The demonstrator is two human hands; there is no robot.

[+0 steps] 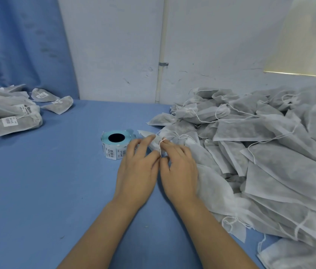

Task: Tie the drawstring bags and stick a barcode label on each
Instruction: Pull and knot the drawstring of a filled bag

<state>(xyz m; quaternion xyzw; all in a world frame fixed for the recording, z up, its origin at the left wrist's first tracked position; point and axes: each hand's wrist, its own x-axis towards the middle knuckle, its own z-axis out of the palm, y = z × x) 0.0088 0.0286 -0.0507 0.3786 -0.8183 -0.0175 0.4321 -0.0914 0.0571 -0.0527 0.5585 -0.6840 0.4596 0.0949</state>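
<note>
Near the middle of the blue table (46, 191), both hands close together over one white drawstring bag (151, 141).

Left hand (139, 167): palm down, fingers nearly straight and a little spread, pressing on the bag, thumb just beside the drawstring (160, 149).

Right hand (179, 171): palm down, fingers bent, the drawstring looped round the tip of the index finger and held tight, thumb against the left thumb.

Bag lying flat under the fingertips, one end sticking out past them toward the wall, just to the right of the label roll (116, 144).

Roll lying with its dark core hole upward, barcode labels showing on the outer turn, just beside the left fingers.

To the right, a large heap of untied bags (260, 152) with loose strings, reaching up to the right hand.

At the far left, a smaller heap of labelled bags (11, 117), well apart from the hands.
</note>
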